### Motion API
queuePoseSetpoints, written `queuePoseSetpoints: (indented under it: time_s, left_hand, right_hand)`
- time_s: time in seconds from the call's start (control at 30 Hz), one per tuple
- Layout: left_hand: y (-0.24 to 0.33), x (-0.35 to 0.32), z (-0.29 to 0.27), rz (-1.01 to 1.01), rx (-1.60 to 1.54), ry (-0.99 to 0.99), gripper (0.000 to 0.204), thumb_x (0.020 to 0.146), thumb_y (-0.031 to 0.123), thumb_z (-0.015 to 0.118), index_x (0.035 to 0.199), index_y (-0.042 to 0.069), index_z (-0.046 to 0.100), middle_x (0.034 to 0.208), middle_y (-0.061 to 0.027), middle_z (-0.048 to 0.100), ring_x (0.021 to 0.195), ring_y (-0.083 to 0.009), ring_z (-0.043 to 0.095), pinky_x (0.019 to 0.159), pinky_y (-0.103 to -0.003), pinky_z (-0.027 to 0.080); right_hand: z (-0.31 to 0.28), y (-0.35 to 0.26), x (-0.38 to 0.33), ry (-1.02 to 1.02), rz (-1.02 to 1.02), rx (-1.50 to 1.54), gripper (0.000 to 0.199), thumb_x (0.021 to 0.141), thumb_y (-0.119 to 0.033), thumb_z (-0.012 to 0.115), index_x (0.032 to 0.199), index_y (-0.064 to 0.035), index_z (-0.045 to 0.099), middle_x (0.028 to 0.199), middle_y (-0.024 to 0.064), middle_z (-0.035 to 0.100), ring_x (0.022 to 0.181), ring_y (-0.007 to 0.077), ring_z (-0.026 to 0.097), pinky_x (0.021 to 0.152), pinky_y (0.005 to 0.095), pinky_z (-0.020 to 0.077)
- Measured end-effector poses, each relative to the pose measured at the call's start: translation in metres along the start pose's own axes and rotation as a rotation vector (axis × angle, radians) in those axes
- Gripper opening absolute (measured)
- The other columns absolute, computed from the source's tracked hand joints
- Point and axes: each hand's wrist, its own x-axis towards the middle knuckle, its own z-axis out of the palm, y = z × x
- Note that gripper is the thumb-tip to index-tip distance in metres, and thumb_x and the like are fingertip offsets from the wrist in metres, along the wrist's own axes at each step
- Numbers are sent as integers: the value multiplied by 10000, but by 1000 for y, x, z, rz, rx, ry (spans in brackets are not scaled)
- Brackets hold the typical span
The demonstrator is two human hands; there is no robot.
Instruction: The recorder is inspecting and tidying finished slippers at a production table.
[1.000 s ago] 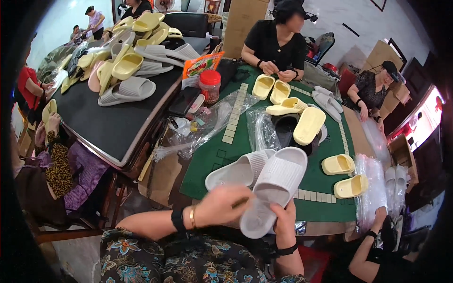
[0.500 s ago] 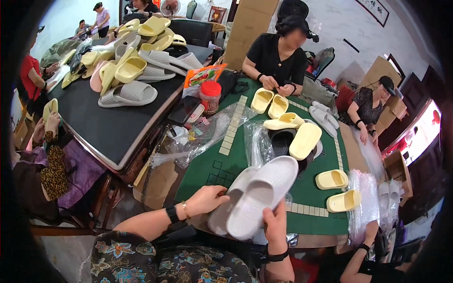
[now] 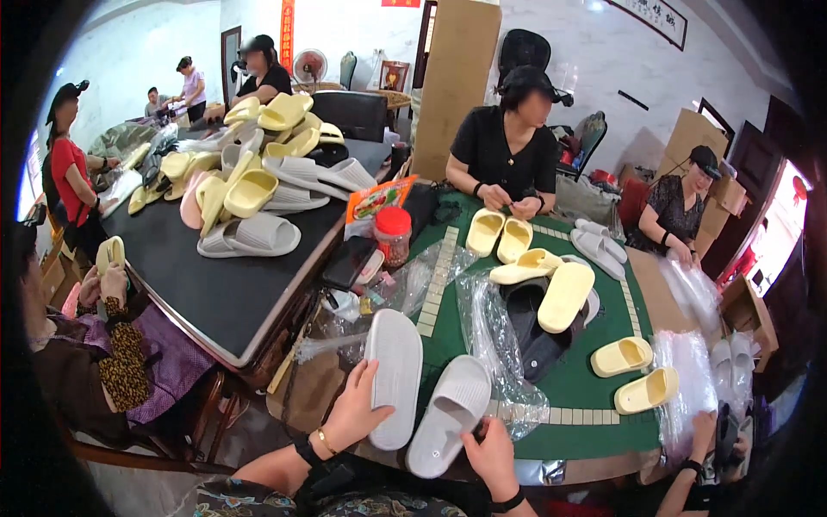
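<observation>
Green felt covers the worktop [image 3: 594,405] near yellow slippers [image 3: 633,370]. Left hand [image 3: 353,414] has fingers curled around one white slipper [image 3: 394,375], sole-up; right hand [image 3: 491,448] grips the second white slipper [image 3: 448,414] beside it.

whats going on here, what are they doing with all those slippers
A person at a green table holds a pair of pale grey slide slippers, one in each hand. The left hand grips the sole-up slipper; the right hand holds the strap-up slipper by its lower end. Yellow slippers and clear plastic bags lie on the table, and other people sit around it handling more.
</observation>
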Motion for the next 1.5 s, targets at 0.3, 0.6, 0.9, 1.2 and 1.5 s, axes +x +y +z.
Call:
queuePoseSetpoints:
  time_s: [0.3,0.6,0.9,1.2,1.5]
  left_hand:
    - [-21,-2,11,-390,-1150,-179,519,922,30,537,1414,-20,379,1384,-106,466,1194,-195,500,994,-309,411]
    - [11,-9,-19,-258,-506,-170,674,894,221,621,1435,-19,299,1369,-137,473,1237,-213,465,1030,-331,373]
    - [-18,-22,3,-387,-737,-219,721,835,171,646,1442,-12,303,1312,-184,497,1145,-250,534,964,-341,426]
    - [-41,-4,-2,-91,-265,192,345,843,176,637,1141,4,616,975,-188,632,887,-321,619,788,-391,494]
    - [-111,62,-24,68,471,372,149,818,93,588,935,49,669,910,-134,605,864,-335,586,779,-434,488]
  right_hand:
    - [9,0,14,64,25,-37,424,797,-302,681,1051,15,558,786,235,661,771,427,648,693,476,504]
    - [8,-8,21,45,8,26,436,839,-251,623,1159,23,510,809,277,648,790,469,627,701,509,485]
    - [10,-1,15,101,-28,-8,391,831,-205,646,1122,34,543,720,216,649,673,360,656,635,434,494]
    - [9,-10,15,59,-7,55,392,823,-186,647,1136,30,550,732,204,654,676,345,657,638,425,499]
    - [16,-5,16,42,-61,33,438,825,-258,631,1168,2,548,749,211,664,709,405,652,661,482,505]
